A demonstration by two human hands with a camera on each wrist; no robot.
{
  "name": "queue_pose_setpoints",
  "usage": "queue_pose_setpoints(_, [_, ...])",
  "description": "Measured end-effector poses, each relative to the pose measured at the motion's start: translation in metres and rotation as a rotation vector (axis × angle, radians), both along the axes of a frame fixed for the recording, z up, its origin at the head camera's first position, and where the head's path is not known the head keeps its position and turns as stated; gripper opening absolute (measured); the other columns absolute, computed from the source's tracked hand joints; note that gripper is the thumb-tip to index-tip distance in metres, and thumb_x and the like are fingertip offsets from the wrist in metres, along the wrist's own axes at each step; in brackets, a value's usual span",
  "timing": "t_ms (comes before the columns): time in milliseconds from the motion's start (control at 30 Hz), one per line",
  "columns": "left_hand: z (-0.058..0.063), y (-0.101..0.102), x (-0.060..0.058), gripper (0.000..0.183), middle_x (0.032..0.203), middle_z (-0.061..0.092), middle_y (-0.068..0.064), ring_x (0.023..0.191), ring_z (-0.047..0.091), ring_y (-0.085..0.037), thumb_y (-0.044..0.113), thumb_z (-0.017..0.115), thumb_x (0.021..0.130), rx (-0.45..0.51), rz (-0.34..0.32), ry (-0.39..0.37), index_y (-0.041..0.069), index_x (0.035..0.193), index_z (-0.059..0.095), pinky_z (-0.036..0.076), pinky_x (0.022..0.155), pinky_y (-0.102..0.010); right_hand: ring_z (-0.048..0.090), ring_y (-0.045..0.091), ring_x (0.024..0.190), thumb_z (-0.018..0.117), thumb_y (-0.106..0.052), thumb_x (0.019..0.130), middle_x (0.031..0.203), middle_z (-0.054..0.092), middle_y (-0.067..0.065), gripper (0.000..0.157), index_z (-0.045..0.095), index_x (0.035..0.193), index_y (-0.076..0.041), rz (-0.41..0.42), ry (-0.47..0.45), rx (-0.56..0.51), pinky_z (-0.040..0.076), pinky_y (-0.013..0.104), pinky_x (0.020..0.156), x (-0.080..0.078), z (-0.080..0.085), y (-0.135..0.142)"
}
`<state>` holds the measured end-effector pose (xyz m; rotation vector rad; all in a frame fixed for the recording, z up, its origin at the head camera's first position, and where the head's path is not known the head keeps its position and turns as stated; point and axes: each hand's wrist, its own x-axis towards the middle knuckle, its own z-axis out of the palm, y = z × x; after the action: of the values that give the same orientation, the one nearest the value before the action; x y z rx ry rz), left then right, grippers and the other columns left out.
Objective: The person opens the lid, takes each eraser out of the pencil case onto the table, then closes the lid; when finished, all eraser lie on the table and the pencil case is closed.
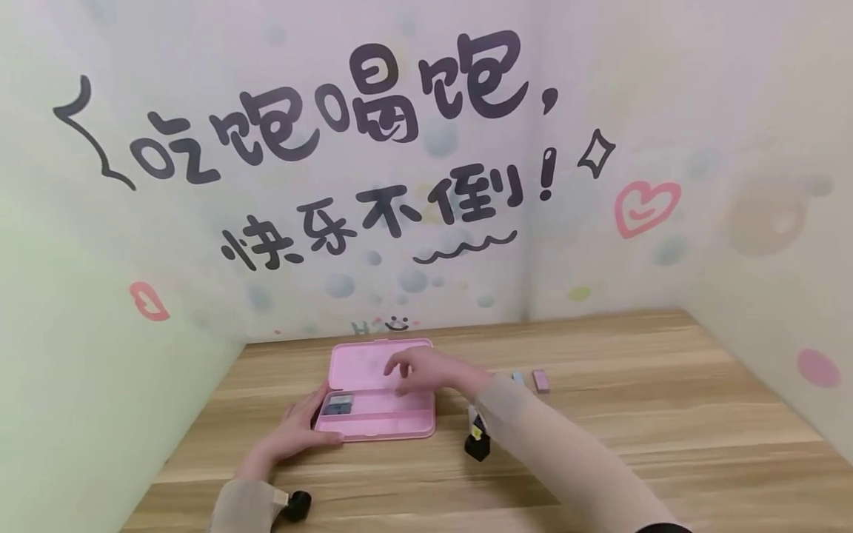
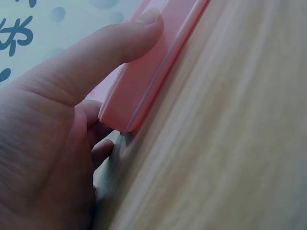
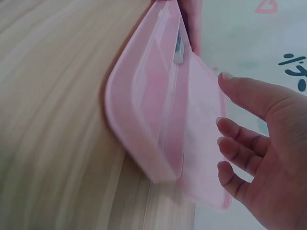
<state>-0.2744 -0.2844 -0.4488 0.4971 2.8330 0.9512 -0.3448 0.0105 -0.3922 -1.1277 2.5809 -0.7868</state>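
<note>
A pink pencil case [image 1: 386, 427] lies on the table with its lid [image 1: 360, 364] folded back toward the wall. My left hand [image 1: 298, 431] holds its left end. In the left wrist view, the thumb [image 2: 136, 40] presses on the long front side while the other fingers bend round the end. Small blocks [image 1: 340, 405], pale and grey-blue, sit at the left of the rear compartment. Above the case's right half hovers my right hand [image 1: 426, 368], holding nothing. Its fingers [image 3: 240, 148] are loosely bent and apart from the thumb in the right wrist view.
To the right of the case, partly behind the right forearm, lie a small pink block [image 1: 540, 381] and a light blue one [image 1: 517, 378]. A printed curtain [image 1: 466, 281] closes off the back of the wooden table [image 1: 666, 414]. Pale walls flank both sides.
</note>
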Motion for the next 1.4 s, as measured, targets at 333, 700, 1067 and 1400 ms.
queue_pose_setpoints(333, [-0.001,-0.002,0.001,0.11,0.156,0.021,-0.024,0.141,0.017,-0.046,0.046,0.078,0.077,-0.013,0.026,-0.025,0.002,0.154,0.015,0.004,0.109,-0.065,0.054,0.01,0.094,0.078,-0.017,0.082,0.106,0.06,0.002,0.044,0.067,0.124,-0.023,0.098,0.175,0.134,0.044,0.021,0.082,-0.011,-0.013,-0.059])
queue_pose_setpoints(700, [-0.005,-0.002,-0.002,0.109,0.156,0.024,-0.021,0.141,0.019,-0.044,0.044,0.079,0.075,0.003,0.02,0.015,0.001,0.154,0.017,0.005,0.11,-0.064,0.046,0.01,0.092,0.073,-0.014,0.083,0.109,0.051,0.0,0.045,0.068,0.121,-0.039,0.013,0.204,0.197,0.042,0.022,0.078,-0.002,-0.02,-0.085])
queue_pose_setpoints(1067, [-0.004,-0.001,-0.001,0.11,0.155,0.024,-0.022,0.141,0.019,-0.043,0.043,0.08,0.076,0.015,0.009,0.018,0.001,0.154,0.015,0.004,0.11,-0.064,0.044,0.009,0.091,0.068,-0.01,0.084,0.105,0.05,-0.003,0.052,0.065,0.123,-0.044,0.032,0.265,0.256,0.039,0.023,0.077,0.0,-0.025,-0.097])
queue_pose_setpoints(1400, [-0.006,-0.003,-0.003,0.111,0.156,0.023,-0.022,0.142,0.017,-0.043,0.043,0.08,0.076,0.014,0.006,0.003,0.001,0.154,0.013,0.001,0.11,-0.063,0.043,0.01,0.09,0.069,-0.01,0.085,0.104,0.049,-0.002,0.051,0.065,0.124,-0.042,0.065,0.28,0.281,0.039,0.023,0.077,-0.002,-0.027,-0.101])
